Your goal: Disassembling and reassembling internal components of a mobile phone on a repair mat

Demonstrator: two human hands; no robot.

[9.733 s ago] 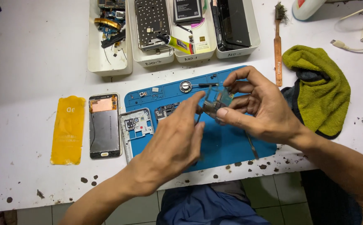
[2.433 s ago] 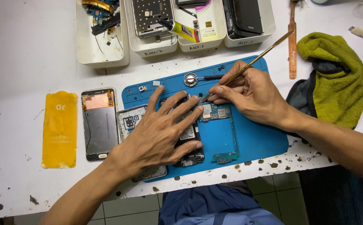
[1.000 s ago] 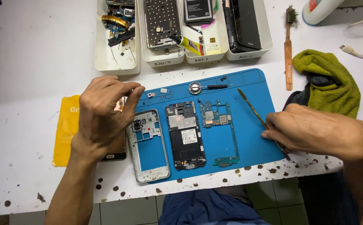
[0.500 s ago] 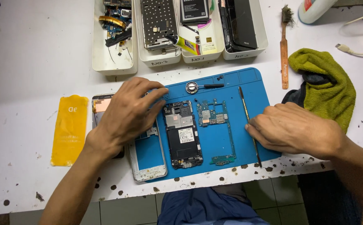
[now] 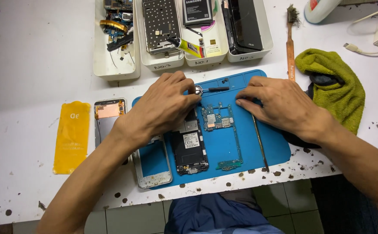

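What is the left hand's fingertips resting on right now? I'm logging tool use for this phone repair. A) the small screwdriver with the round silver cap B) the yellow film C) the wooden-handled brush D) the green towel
A: the left hand reaches onto the blue mat, fingertips at the round silver cap of the small screwdriver, far from the other three things.

Phone parts spread on a blue mat under two hands

The left hand (image 5: 163, 108) rests over the top of a dark phone body (image 5: 190, 149) that lies flat and lengthwise on the blue mat (image 5: 223, 147), its fingers (image 5: 189, 96) touching a small screwdriver (image 5: 208, 89) with a round silver cap. The right hand (image 5: 280, 104) lies palm down just right of a green circuit board (image 5: 219, 123), beside a thin metal rod (image 5: 260, 143). A white phone frame (image 5: 153, 167) lies at the mat's left edge.
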